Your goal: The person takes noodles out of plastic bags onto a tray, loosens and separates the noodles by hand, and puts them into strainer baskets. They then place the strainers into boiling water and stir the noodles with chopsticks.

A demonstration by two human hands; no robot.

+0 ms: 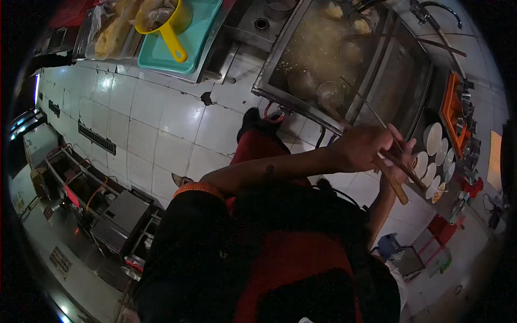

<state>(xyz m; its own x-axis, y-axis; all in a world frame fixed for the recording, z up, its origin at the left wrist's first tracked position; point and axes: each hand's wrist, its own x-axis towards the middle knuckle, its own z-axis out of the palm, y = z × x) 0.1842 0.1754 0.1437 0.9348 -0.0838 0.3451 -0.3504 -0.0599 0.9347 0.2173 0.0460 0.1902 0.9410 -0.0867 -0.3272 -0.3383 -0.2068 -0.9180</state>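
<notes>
My left hand [361, 148] reaches across in front of me, closed around a wooden handle [396, 185] whose end sticks out below it. Against it is my right hand [397, 169], with its fingers curled near a long thin stick [371, 107] that slants up toward the vat; a second wooden handle crosses its palm. Which handle belongs to which tool is partly hidden by the fingers. Beyond both hands stands a metal vat [264, 72] of cloudy, foamy liquid. Round strainers [329, 96] sit in it, and pale food [334, 11] shows in the far ones.
White bowls [432, 139], several with food, stand on the right-hand counter beside an orange tray [451, 116] of metal containers. A tap [441, 5] rises behind the vat. At upper left, a yellow dipper [172, 43] rests over a teal tray [148, 56]. Tiled floor [177, 129] lies leftward.
</notes>
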